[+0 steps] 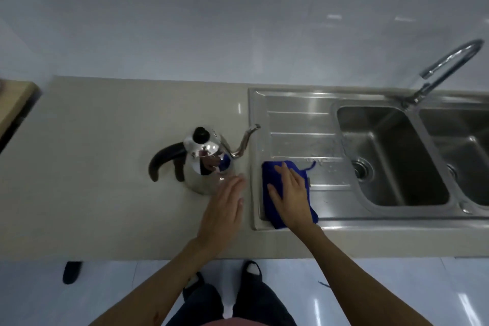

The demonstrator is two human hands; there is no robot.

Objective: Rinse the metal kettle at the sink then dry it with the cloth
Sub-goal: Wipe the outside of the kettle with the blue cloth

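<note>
1. The metal kettle [205, 164] stands upright on the beige counter [105, 167] left of centre in the frame, black handle to the left, thin spout reaching right to the sink's [391, 156] edge.
2. The blue cloth [275, 209] lies on the steel drainboard [299, 124] just right of the kettle, pressed under the right hand [289, 193], whose fingers are spread flat and not yet gathering it.
3. The left hand [225, 209] hovers with fingers straight and loose beside the kettle's lower right flank, holding nothing.
4. Judging by the droplets on the drainboard, drying is probably the step in hand.
5. To do it well: bunch the cloth firmly, steady the kettle by its handle, then wipe body, lid and spout without tipping it.
</note>
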